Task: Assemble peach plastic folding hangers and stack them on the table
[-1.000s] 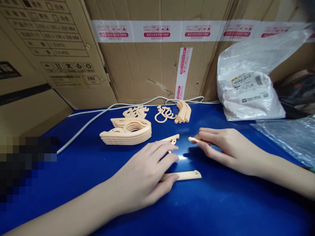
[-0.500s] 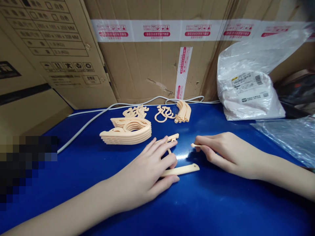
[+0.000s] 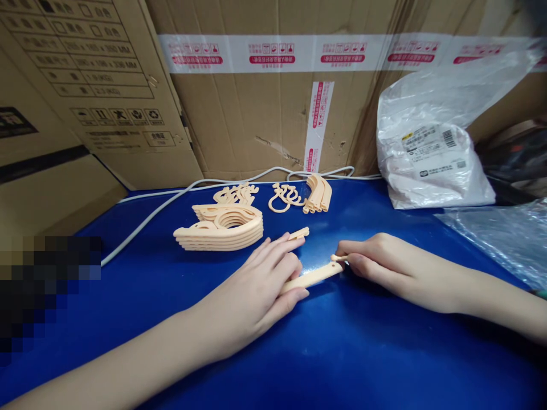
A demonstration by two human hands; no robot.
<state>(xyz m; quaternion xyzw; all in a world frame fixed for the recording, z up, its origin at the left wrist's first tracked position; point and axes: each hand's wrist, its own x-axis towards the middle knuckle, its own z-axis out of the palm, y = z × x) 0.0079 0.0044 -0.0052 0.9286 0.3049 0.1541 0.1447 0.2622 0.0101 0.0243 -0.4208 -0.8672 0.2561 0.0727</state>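
My left hand [image 3: 269,285] is closed round a cream plastic hanger piece [image 3: 314,277]. One arm with a hole near its tip sticks out to the right, and another end shows beyond the fingers; the middle is hidden under the hand. My right hand [image 3: 380,270] pinches a thin cream hanger hook [image 3: 339,258], whose knobbed end points left, right by the holed tip. Most of that hook is hidden by the fingers. Behind the left hand lies a neat stack of folded hangers [image 3: 220,236].
Loose hooks lie in two groups [image 3: 237,193] at the back of the blue table [image 3: 342,359], with curved hanger arms [image 3: 317,195] beside them. A white cable [image 3: 158,205] runs along cardboard boxes [image 3: 256,114]. At right stand a white plastic bag [image 3: 431,159] and clear film [image 3: 504,239].
My left hand has lifted and tilted the hanger piece, its holed tip rising towards the right hand. The right hand has shifted slightly left and down, bringing the hook's knob close to the tip.
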